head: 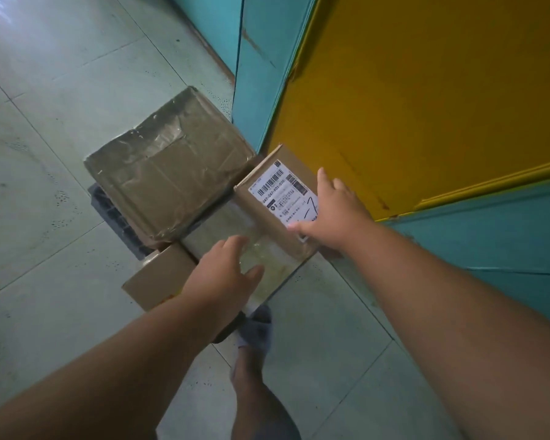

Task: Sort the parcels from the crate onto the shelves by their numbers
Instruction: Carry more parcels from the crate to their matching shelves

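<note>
Reaching down, your right hand [334, 214] rests spread on the labelled parcel [280, 198]. Your left hand [226, 271] hovers with loosely spread fingers just beside that parcel, over a taped box [267, 258].

large taped parcel [169, 173] atop crate [108, 204], at left. labelled parcel [277, 198] just right of it, against shelf unit [410, 106]. between and nearer, flat taped parcel [235, 236]; small box [159, 277] at its left. left hand [223, 274] over flat parcel, right hand [334, 211] on labelled one.
</note>
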`<state>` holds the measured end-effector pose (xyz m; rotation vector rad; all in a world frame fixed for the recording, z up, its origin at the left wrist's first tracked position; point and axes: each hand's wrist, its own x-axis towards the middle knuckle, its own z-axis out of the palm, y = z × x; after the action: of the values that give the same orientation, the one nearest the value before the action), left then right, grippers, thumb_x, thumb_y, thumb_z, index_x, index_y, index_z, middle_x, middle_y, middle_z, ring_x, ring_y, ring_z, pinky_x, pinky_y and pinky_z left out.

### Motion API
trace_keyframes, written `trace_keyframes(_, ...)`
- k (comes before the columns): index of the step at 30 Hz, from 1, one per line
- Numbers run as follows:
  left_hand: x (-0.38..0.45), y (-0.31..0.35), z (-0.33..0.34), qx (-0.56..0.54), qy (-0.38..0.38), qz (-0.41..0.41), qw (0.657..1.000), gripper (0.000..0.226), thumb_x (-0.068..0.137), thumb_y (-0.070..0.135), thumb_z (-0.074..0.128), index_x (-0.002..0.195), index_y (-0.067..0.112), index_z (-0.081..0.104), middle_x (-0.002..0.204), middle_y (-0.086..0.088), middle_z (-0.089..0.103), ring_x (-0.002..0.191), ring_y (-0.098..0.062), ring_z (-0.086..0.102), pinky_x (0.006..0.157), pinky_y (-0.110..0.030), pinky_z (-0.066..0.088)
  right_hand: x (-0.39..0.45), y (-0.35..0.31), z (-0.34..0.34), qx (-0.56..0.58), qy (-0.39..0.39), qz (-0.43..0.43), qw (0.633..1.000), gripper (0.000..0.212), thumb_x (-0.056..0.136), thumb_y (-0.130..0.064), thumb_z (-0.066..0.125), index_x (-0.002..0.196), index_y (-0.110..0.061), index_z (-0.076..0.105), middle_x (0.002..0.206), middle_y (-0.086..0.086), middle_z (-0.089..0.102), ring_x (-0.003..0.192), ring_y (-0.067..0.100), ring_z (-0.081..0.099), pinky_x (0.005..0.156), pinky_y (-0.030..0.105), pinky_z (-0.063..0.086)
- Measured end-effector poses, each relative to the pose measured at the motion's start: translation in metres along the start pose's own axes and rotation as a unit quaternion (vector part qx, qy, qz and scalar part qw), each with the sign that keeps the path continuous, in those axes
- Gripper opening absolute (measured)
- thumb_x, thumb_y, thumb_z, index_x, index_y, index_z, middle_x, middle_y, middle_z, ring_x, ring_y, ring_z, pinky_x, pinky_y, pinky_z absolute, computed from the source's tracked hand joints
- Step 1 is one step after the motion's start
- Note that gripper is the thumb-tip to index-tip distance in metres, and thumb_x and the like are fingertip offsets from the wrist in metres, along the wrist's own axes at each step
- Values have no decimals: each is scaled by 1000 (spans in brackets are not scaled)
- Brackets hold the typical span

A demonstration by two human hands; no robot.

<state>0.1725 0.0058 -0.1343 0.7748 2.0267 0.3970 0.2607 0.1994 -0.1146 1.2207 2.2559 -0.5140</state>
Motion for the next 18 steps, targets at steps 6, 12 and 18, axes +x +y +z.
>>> trace_keyframes(6, 19, 9, -2, -270, -55, -58, 959, 34, 94, 15, 64, 124, 30, 55, 97, 28, 57, 88, 8, 56, 75, -22, 47, -5, -11, 19, 89, 37, -2, 995, 97, 62, -55, 89, 133, -14, 37, 136, 10, 49, 124, 30, 50, 96, 41, 50)
trace_keyframes(12, -15, 9, -27, -409, -67, -100, 904, 37, 94, 1, 60, 115, 30, 59, 110, 14, 67, 104, -10, 63, 88, -35, 49, -45, -8, 4, 220, 48, 20, 974, 71, 72, -42, 88, 123, -17, 46, 126, 7, 65, 109, 27, 65, 85, 46, 60)
trace_keyframes(18, -97, 45, -90, -524, -33, -82, 847, 23, 94, 9, 61, 116, 12, 55, 112, -10, 72, 96, -24, 73, 80, -35, 59, -166, -23, -45, 373, 103, -12, 922, 44, 79, -38, 83, 109, -22, 54, 114, -3, 59, 93, 4, 58, 60, 8, 47)
